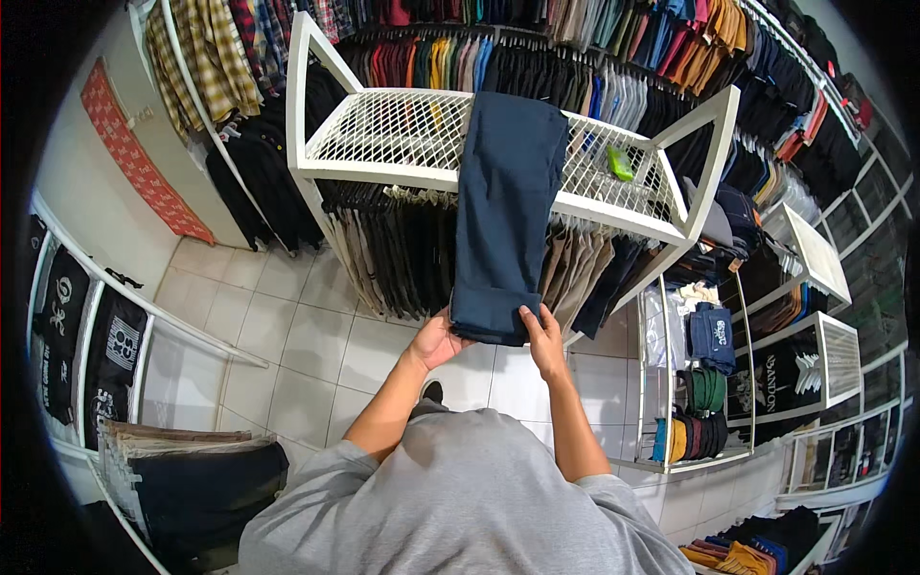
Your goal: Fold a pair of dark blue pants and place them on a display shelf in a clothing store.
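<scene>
Navy trousers, folded lengthwise, lie across the white metal mesh shelf and hang over its near edge towards me. At their lower end, my left hand holds the left corner of the leg hems, with some fingers hidden beneath the cloth. My right hand grips the right corner, fingertips on top of the fabric. Farther right on the mesh rests a small bright green packet.
Trousers hang on a rail beneath the shelf. Behind it are long rows of hanging garments. A rack with folded clothes stands to the right. At lower left hang more trousers, near a white curved rail.
</scene>
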The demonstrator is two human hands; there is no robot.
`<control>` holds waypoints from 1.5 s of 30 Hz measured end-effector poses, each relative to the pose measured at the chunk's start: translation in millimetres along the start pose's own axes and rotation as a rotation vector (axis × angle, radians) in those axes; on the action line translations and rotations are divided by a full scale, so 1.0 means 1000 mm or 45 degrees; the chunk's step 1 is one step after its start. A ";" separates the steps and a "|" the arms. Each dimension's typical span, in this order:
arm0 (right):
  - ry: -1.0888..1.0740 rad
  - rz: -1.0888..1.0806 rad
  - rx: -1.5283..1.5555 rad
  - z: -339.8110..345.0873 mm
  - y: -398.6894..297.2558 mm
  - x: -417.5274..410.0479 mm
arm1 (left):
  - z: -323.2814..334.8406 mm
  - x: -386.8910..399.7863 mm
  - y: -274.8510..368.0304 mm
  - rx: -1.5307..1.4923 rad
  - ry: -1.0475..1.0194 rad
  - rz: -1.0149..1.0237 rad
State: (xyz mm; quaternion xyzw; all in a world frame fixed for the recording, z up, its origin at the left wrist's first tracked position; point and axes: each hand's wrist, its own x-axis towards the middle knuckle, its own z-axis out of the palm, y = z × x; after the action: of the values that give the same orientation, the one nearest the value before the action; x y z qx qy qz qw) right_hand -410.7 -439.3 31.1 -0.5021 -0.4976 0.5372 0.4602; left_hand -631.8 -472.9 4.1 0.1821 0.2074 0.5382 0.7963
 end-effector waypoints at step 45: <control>-0.427 0.500 0.644 -0.037 -0.097 -0.064 | 0.078 -0.056 0.046 2.439 0.364 0.964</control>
State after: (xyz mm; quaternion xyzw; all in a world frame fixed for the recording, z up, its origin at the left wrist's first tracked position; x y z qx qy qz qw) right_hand -369.9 -492.3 133.5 -0.3635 -0.3115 0.7963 0.3698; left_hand -645.9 -514.4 101.2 0.7261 0.5697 0.3795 0.0650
